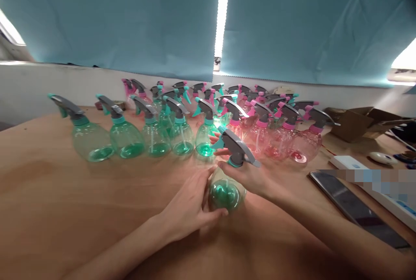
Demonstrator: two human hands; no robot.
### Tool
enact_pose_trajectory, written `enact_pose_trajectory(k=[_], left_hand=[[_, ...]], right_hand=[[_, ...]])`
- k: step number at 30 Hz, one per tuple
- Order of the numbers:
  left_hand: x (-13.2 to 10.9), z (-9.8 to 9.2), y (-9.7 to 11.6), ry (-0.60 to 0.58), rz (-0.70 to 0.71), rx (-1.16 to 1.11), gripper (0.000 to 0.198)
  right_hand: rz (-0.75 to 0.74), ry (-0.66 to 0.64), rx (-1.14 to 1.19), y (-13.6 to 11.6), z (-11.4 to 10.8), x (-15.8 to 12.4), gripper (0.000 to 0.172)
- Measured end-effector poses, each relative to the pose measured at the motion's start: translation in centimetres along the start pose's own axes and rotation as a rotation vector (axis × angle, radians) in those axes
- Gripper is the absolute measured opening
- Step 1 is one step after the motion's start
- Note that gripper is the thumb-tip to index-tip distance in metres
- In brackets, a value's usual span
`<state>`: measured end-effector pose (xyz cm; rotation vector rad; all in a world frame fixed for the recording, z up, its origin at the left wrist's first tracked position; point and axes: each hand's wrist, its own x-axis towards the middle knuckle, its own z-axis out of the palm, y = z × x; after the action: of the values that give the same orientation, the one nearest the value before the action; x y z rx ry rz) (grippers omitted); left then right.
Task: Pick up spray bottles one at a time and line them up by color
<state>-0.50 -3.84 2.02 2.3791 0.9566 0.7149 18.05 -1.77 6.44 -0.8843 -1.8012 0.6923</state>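
Observation:
In front of me is a green see-through spray bottle (227, 194) with a grey and teal trigger head, tilted so its base faces me. My left hand (191, 204) is closed around the left side of the bottle's body, thumb near the base. At the neck, just under the trigger head, my right hand (251, 178) grips the same bottle; its fingers are partly hidden behind the head. Behind them stands a row of green spray bottles (156, 139) to the left and pink spray bottles (281, 139) to the right.
More spray bottles with mixed trigger colours crowd the back of the wooden table (58, 193). On the right lie a dark phone (354, 206), a white power strip (349, 163), a white mouse (382, 157) and an opened cardboard box (357, 124). A blue-green curtain (130, 20) hangs behind.

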Motion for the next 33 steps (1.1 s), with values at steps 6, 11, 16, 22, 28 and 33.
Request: enact_pose_trajectory(k=[6, 11, 16, 22, 28, 33], left_hand=[[-4.2, -3.0, 1.5, 0.203, -0.080, -0.026, 0.081], [-8.3, -4.7, 0.3, 0.475, -0.212, 0.135, 0.068], [-12.5, -7.7, -1.5, 0.569, -0.339, 0.188, 0.054], [-16.7, -13.2, -3.7, 0.719, -0.555, 0.326, 0.054], [-18.4, -18.2, -8.9, 0.843, -0.646, 0.514, 0.061], [-17.6, -20.9, -13.0, 0.862, -0.678, 0.548, 0.062]], right_hand=[[0.012, -0.019, 0.092, -1.8, 6.6, 1.2, 0.038], [-0.025, -0.141, 0.160, -4.1, 12.5, 2.7, 0.039], [-0.169, -0.392, 0.092, -6.7, 14.7, 5.0, 0.056], [-0.076, -0.428, -0.026, -6.9, 17.4, 8.6, 0.056], [-0.040, -0.339, -0.152, -6.3, 22.0, 11.9, 0.055], [-0.004, -0.320, -0.176, -6.1, 24.2, 13.6, 0.057]])
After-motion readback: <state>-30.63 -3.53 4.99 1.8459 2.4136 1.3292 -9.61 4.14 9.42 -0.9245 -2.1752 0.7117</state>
